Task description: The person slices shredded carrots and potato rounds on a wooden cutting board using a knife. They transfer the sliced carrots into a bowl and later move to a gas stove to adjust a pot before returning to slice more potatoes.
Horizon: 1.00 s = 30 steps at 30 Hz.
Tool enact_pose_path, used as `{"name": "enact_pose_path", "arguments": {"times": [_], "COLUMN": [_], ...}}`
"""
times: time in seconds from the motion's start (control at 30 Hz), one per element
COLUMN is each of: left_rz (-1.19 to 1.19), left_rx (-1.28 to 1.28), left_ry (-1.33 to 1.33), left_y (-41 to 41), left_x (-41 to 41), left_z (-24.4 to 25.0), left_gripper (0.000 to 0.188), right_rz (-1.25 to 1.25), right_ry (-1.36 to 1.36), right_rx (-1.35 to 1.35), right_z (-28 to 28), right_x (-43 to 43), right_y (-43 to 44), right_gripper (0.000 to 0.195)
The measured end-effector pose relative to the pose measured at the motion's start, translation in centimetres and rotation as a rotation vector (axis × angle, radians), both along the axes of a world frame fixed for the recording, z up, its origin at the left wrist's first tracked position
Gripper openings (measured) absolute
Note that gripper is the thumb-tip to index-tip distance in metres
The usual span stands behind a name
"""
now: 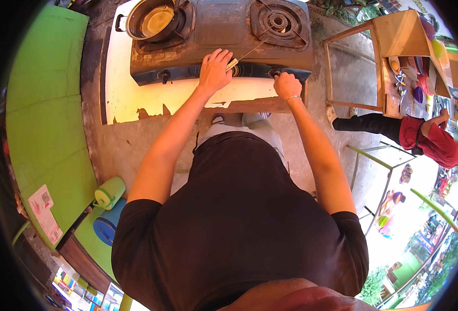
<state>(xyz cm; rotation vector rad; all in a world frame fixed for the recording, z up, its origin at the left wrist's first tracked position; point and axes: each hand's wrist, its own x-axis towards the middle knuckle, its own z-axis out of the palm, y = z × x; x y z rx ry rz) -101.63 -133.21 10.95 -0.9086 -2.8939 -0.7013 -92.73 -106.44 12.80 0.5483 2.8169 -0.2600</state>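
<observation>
A two-burner gas stove point(221, 50) with a worn, rusty top stands before me. My left hand point(216, 71) lies at its front edge and holds the pale yellow handle of a thin rod point(254, 49) between thumb and fingers. The rod slants toward the right burner point(278, 22), where a small orange patch shows; whether it is flame I cannot tell. My right hand point(287, 85) grips the right control knob point(275, 72). On the left burner sits a metal pot point(133, 24) with yellowish liquid in it. The left knob point(163, 76) is untouched.
The stove rests on a light table point(120, 93) with a chipped front edge. Left stands a green counter point(46, 85) with a green jug point(110, 192) and a blue container point(105, 230) nearby. A person in red point(427, 140) stands at a wooden stall point(398, 35) on the right.
</observation>
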Motion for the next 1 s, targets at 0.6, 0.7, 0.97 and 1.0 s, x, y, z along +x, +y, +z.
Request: {"name": "enact_pose_path", "arguments": {"times": [0.6, 0.7, 0.97, 1.0], "left_rz": [0.002, 0.001, 0.011, 0.006], "left_rx": [-0.068, -0.064, -0.066, -0.056], "left_ry": [0.071, 0.044, 0.032, 0.033], "left_y": [-0.3, 0.1, -0.2, -0.2], "left_x": [0.6, 0.9, 0.6, 0.6], "left_z": [-1.9, -1.7, -1.6, -1.6], "left_gripper": [0.065, 0.067, 0.067, 0.067], "right_rz": [0.673, 0.755, 0.718, 0.713], "right_ry": [0.066, -0.048, -0.125, -0.124], "right_rx": [0.456, 0.693, 0.664, 0.663], "right_z": [-5.5, -8.8, -6.9, -6.6], "right_x": [-0.9, -1.0, -1.2, -1.0], "right_y": [-1.5, -1.6, -2.6, -2.7], "right_gripper": [0.020, 0.014, 0.013, 0.014]}}
